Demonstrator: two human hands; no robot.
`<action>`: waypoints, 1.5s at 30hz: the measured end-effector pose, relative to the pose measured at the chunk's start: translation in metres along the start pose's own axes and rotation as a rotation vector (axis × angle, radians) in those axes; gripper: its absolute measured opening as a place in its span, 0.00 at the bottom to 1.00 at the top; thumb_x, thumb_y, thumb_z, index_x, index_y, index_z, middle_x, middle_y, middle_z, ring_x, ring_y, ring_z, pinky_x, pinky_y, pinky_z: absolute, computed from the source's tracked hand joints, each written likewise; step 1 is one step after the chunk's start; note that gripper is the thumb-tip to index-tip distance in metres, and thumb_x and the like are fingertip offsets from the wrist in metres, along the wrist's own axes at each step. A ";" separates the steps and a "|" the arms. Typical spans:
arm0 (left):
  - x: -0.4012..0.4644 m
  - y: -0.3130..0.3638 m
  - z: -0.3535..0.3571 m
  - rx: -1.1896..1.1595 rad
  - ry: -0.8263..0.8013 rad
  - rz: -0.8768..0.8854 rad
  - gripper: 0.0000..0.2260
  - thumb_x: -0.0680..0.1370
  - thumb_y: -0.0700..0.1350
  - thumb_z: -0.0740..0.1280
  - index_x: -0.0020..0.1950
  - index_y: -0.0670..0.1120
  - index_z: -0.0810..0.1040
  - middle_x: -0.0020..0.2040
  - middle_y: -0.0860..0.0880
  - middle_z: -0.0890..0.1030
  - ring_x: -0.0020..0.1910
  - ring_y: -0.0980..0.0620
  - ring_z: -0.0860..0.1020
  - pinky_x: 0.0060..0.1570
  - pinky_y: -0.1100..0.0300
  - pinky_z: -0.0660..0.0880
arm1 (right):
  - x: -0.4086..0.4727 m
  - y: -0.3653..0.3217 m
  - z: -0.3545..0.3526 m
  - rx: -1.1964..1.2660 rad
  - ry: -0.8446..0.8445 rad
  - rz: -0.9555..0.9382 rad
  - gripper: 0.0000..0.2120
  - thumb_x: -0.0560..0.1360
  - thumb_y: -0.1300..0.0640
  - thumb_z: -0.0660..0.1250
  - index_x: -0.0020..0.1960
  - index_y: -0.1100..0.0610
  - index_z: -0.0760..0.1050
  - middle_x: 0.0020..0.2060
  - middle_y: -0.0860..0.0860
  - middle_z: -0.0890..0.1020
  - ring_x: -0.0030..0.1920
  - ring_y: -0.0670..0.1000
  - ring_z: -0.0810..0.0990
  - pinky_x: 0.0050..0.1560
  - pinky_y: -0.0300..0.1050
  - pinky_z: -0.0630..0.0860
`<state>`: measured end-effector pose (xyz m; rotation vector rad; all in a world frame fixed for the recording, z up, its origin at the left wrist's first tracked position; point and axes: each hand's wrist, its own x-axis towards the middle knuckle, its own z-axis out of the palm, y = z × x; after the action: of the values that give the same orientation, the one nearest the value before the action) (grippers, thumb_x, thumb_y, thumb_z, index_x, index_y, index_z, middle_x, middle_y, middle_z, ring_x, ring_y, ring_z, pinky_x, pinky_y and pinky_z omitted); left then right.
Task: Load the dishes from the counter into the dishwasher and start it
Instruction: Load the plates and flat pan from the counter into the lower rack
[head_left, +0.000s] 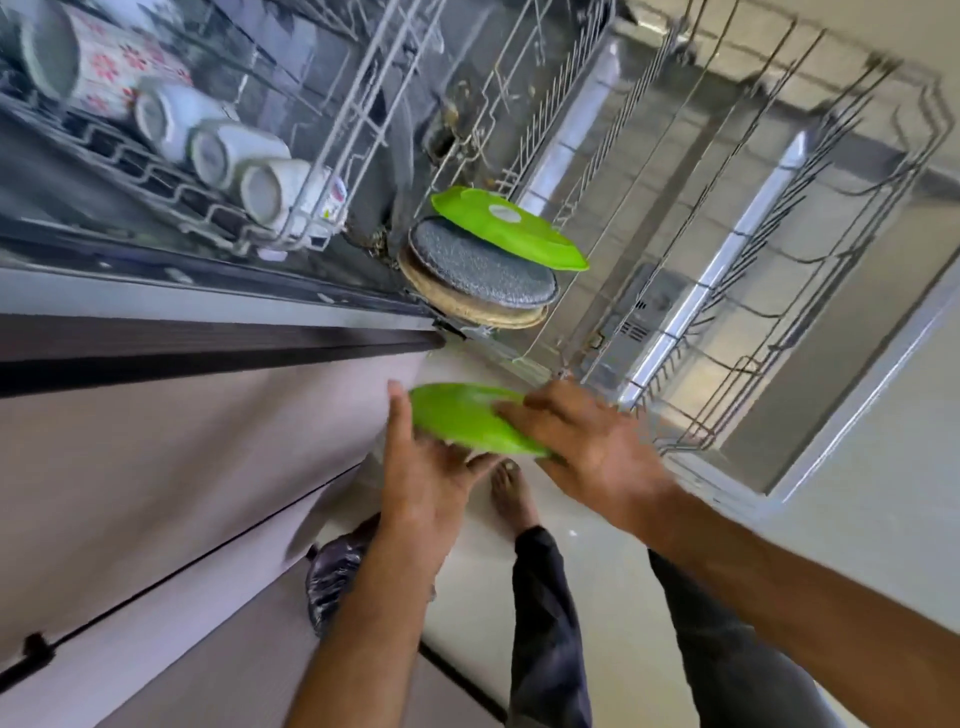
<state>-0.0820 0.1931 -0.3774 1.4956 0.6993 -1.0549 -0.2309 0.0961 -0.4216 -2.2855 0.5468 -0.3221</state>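
Observation:
A green plate (462, 418) is held between both hands, just in front of the pulled-out lower rack (727, 291) of the open dishwasher. My left hand (421, 467) supports it from underneath, fingers spread. My right hand (587, 441) lies over its top right edge. In the rack's near left corner three dishes stand tilted in a row: another green plate (511, 228), a grey speckled plate (483, 270) and a tan plate (467, 306). The upper rack (171, 171) holds several white cups (270, 192) lying on their sides.
Most of the lower rack's wire tines to the right stand bare. Pale cabinet fronts (182, 467) run along the left. A dark plastic bag (337, 577) lies on the light floor beside my bare foot (511, 499). The view is tilted and motion-blurred.

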 end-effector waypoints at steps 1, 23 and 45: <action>0.005 -0.003 0.002 0.014 0.018 0.043 0.20 0.79 0.57 0.65 0.60 0.43 0.79 0.55 0.40 0.84 0.50 0.44 0.84 0.42 0.52 0.82 | -0.002 0.000 0.013 -0.050 -0.027 -0.062 0.30 0.69 0.60 0.75 0.69 0.51 0.73 0.55 0.52 0.77 0.51 0.56 0.80 0.31 0.48 0.79; 0.105 0.002 0.014 0.018 0.138 0.520 0.13 0.80 0.36 0.66 0.63 0.44 0.72 0.62 0.40 0.79 0.59 0.41 0.79 0.62 0.39 0.76 | 0.171 0.101 0.030 -0.324 -0.413 0.037 0.30 0.78 0.44 0.63 0.74 0.56 0.62 0.60 0.60 0.78 0.57 0.63 0.79 0.56 0.58 0.76; 0.157 -0.002 0.058 -0.006 0.300 0.569 0.17 0.80 0.38 0.68 0.67 0.44 0.68 0.59 0.46 0.78 0.55 0.45 0.79 0.60 0.40 0.77 | 0.177 0.109 0.023 -0.278 -0.519 -0.006 0.33 0.77 0.47 0.66 0.76 0.57 0.59 0.64 0.62 0.77 0.60 0.65 0.77 0.60 0.60 0.75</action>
<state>-0.0305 0.1176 -0.5178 1.7266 0.4326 -0.4007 -0.0982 -0.0428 -0.5048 -2.5029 0.3286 0.3630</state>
